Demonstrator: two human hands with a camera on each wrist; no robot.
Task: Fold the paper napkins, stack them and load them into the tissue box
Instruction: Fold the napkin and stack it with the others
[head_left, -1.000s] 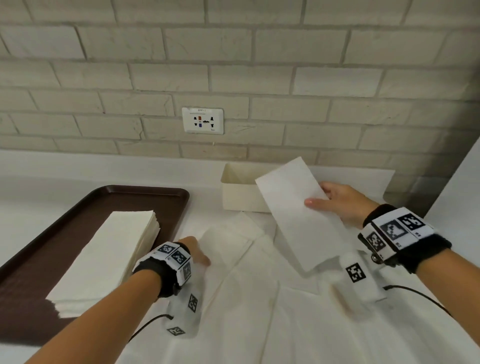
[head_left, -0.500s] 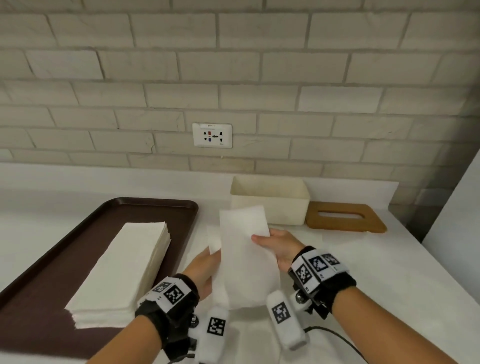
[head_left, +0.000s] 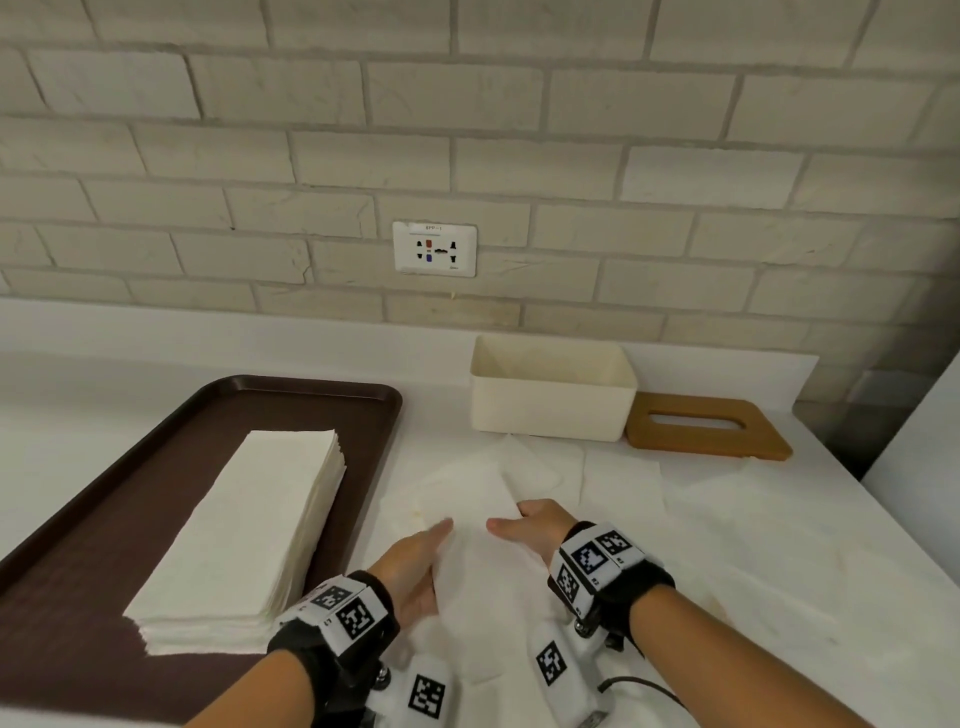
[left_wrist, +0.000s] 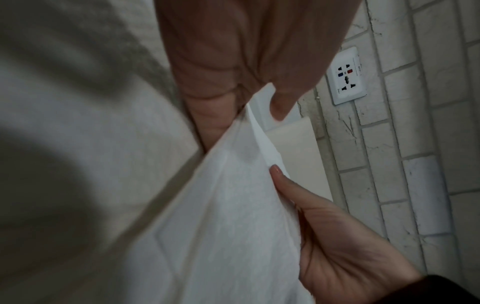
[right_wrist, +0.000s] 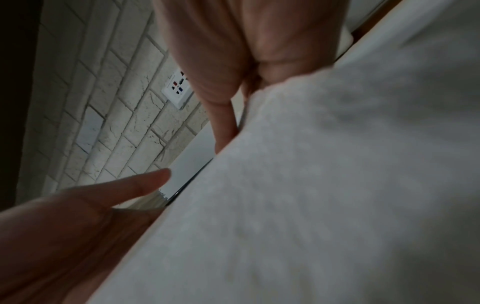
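The work surface is a white countertop set against a wall of pale grey brick-pattern tiles. Nearest the camera, at 6 o'clock, both hands hold one white folded paper napkin just above the counter. The left hand is at the napkin's left edge, thumb pointing forward over it; the left wrist view shows fingers behind the sheet and the thumb in front, pinching it. The right hand is at the napkin's right edge, thumb on top and fingers curled under, gripping it. Both wrists carry black bands with black-and-white square marker tags. Several unfolded white paper napkins lie flat on the counter beneath and beyond the hands. At 9 o'clock sits a dark brown rectangular plastic tray bearing a neat stack of folded white napkins. At 12 o'clock stands an open cream rectangular tissue box, with its tan wooden slotted lid lying flat just beside it at 1 o'clock. Farthest, a white wall socket plate is mounted on the tiles; its small printing is too small to read.
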